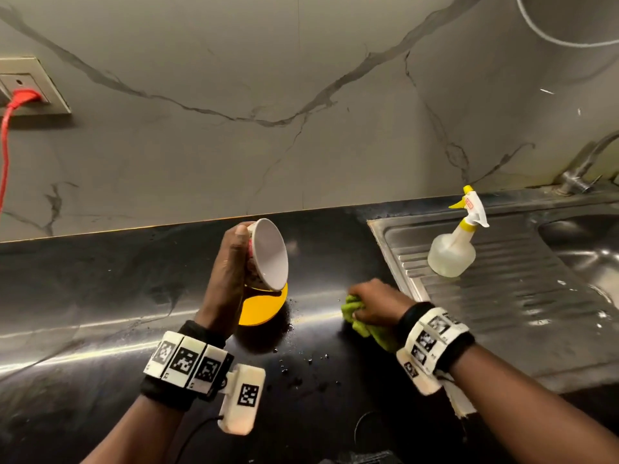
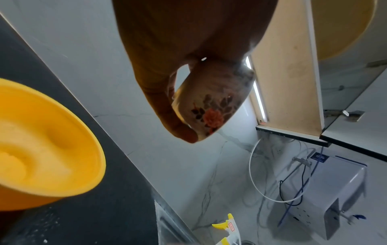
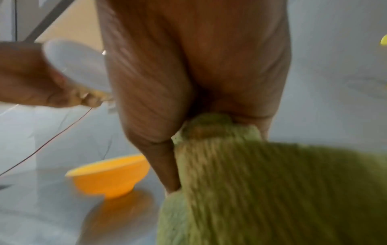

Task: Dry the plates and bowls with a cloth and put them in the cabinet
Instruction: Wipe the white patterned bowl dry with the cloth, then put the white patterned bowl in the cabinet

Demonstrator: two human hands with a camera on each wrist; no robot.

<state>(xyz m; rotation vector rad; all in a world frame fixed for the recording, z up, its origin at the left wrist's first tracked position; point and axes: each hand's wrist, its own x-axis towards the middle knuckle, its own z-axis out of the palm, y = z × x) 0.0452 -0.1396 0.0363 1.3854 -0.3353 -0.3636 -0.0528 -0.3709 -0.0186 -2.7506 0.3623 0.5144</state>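
Note:
My left hand [image 1: 231,262] grips a white bowl [image 1: 269,254] with a red flower print [image 2: 211,107], held on its side above the counter with its mouth facing right. Under it a yellow bowl [image 1: 264,304] stands upright on the black counter [image 1: 100,296]; the wrist views show the same yellow bowl [image 2: 48,149] [image 3: 108,175]. To the right my right hand [image 1: 375,304] clutches a bunched green cloth [image 1: 355,316] [image 3: 261,190] against the counter, near the sink's left edge. The fingers of both hands are largely hidden in the head view.
A clear spray bottle [image 1: 452,249] with a yellow and white trigger stands on the steel sink drainboard [image 1: 519,289]. A tap [image 1: 582,169] rises at the far right. Water drops dot the counter. A red plug [image 1: 25,97] sits in a wall socket at left.

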